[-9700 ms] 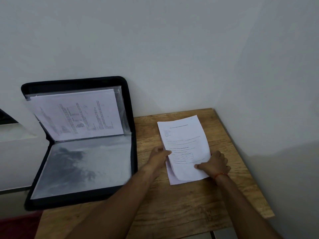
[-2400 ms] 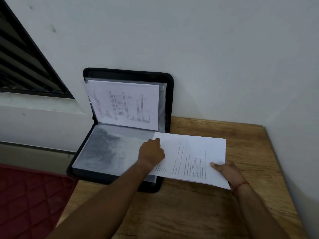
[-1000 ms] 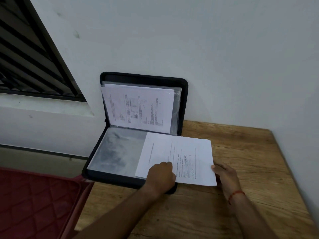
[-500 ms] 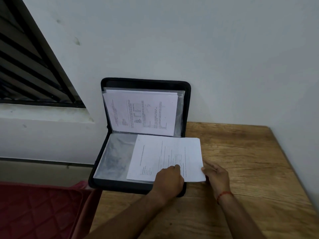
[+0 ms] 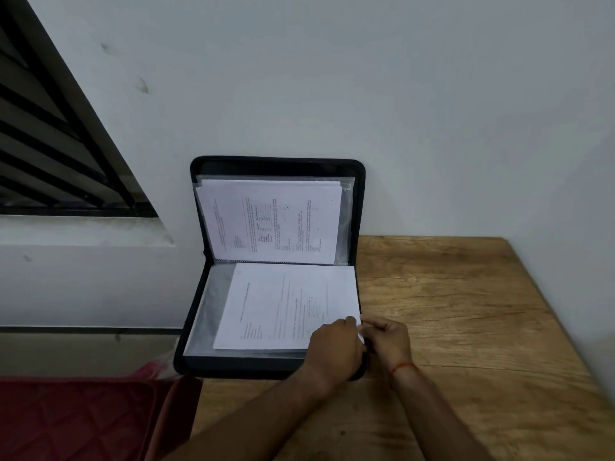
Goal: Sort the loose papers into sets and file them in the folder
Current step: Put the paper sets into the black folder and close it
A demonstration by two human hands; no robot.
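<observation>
1. Head view: a black folder (image 5: 233, 364) lies open at the left edge of a wooden table (image 5: 466, 327). Its upper half stands against the white wall (image 5: 366, 78), and its lower half lies flat on the tabletop.
2. The standing half holds a clear sleeve (image 5: 347, 221) with a printed sheet (image 5: 269, 221) inside, its text running sideways.
3. The flat half carries a second clear sleeve (image 5: 206, 314). A set of papers (image 5: 286, 304) lies at this sleeve, reaching toward 3 o'clock as far as the folder's right edge. Whether the papers are inside the sleeve or on top of it cannot be told.
4. The left hand (image 5: 332, 347) sits at the papers' 5 o'clock corner, fingers curled down onto the sheet and sleeve edge. Whether they pinch the plastic or only press on it cannot be told.
5. The right hand (image 5: 387, 337) is just at 3 o'clock of the left hand, touching it, with fingers bent in and closed around the same paper corner. A red thread (image 5: 402, 367) circles its wrist.
6. At 9 o'clock of the folder, a barred window (image 5: 50, 144) sits in the wall, and a red quilted surface (image 5: 76, 420) lies at 7 o'clock, below the table edge.
</observation>
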